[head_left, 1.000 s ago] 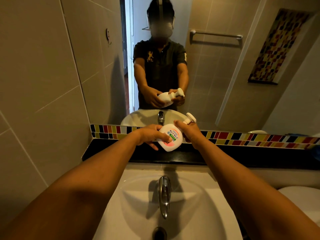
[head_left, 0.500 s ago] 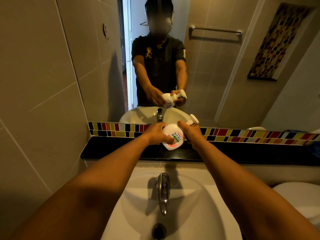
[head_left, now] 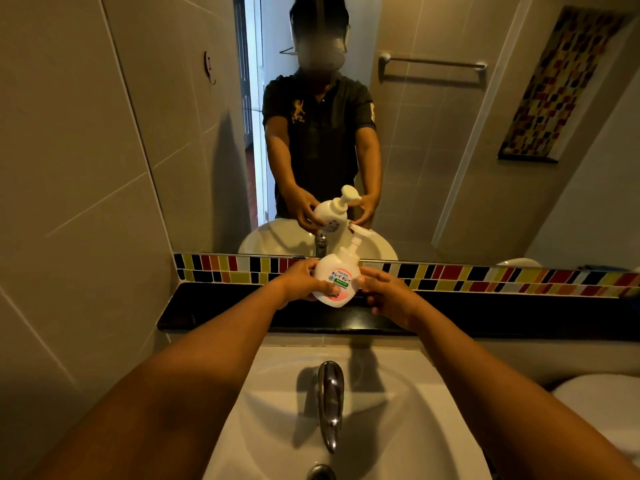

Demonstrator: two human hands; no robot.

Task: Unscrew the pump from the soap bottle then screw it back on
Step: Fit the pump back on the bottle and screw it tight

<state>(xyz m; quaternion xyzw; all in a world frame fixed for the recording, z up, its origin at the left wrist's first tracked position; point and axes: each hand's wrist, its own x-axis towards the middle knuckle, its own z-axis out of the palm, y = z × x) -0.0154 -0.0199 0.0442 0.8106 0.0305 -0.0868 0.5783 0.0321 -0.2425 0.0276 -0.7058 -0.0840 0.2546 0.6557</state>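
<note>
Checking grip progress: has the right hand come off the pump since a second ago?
Yes. The right hand dropped from the pump to the soap bottle side, now below the mosaic tile strip.

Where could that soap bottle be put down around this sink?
The black ledge is bare to the left of the left hand, and again to the right of the right hand, below the coloured tile strip. It is crowded mid-ledge, around the soap bottle, and the faucet takes the basin's middle.
</note>
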